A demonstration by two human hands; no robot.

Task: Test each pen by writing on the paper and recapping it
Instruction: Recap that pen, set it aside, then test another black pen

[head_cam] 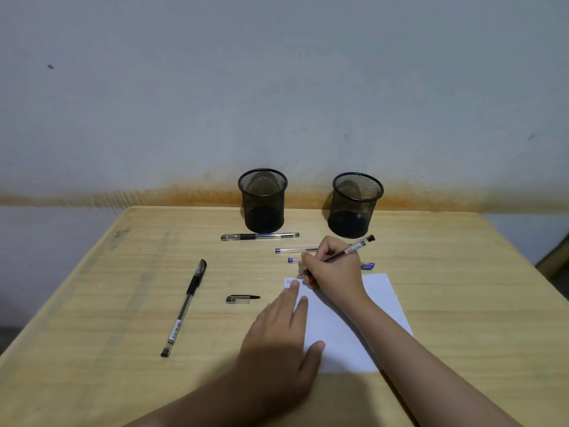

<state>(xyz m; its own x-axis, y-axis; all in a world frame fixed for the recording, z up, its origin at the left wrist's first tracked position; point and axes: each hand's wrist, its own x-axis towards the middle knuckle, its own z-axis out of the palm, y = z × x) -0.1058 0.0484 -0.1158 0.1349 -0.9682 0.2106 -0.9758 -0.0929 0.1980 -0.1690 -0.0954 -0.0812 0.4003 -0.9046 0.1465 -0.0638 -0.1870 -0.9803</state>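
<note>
My right hand (334, 266) grips an uncapped black pen (354, 248), its tip down at the top left corner of the white paper (381, 303), where faint marks show. My left hand (283, 331) lies flat with fingers spread on the paper's left edge. The pen's loose cap (242, 299) rests on the table left of the paper. A capped black pen (184, 307) lies diagonally at the left. Another black pen (259, 236) lies in front of the left cup. Two blue pens (295, 250) (368, 265) lie partly hidden behind my right hand.
Two black mesh pen cups (263, 200) (355, 204) stand at the back of the wooden table (123, 303), against a grey wall. The table's left edge runs diagonally; its right edge is near the frame's right side.
</note>
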